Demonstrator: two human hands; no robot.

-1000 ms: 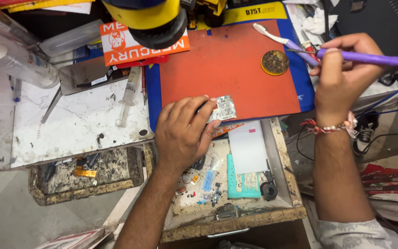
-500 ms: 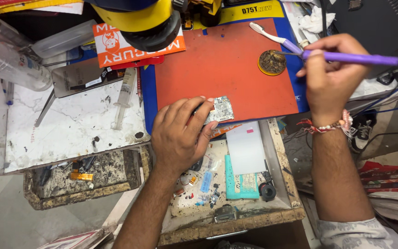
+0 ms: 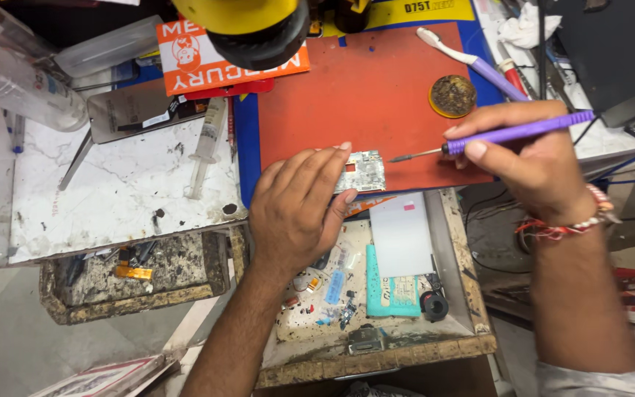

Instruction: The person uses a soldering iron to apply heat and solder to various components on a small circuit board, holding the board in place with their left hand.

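Observation:
My left hand (image 3: 299,209) lies flat on the near edge of an orange work mat (image 3: 361,95), its fingertips pressing a small green circuit board (image 3: 361,170). A purple-handled soldering iron (image 3: 512,132) is gripped in my right hand (image 3: 534,158). Its metal tip points left and sits just right of the board, close to its edge. A round tin of brown tip cleaner (image 3: 452,95) rests on the mat beyond the iron.
A white toothbrush (image 3: 464,60) lies at the mat's far right. A syringe (image 3: 206,147) and tweezers (image 3: 76,160) sit on the white marble slab (image 3: 104,198). An open wooden drawer (image 3: 376,287) below holds a teal phone part and several small components. A yellow microscope head (image 3: 248,26) hangs above.
My right hand has come down from near the tip cleaner, bringing the iron's tip to the board's right edge. My left hand has stayed on the board.

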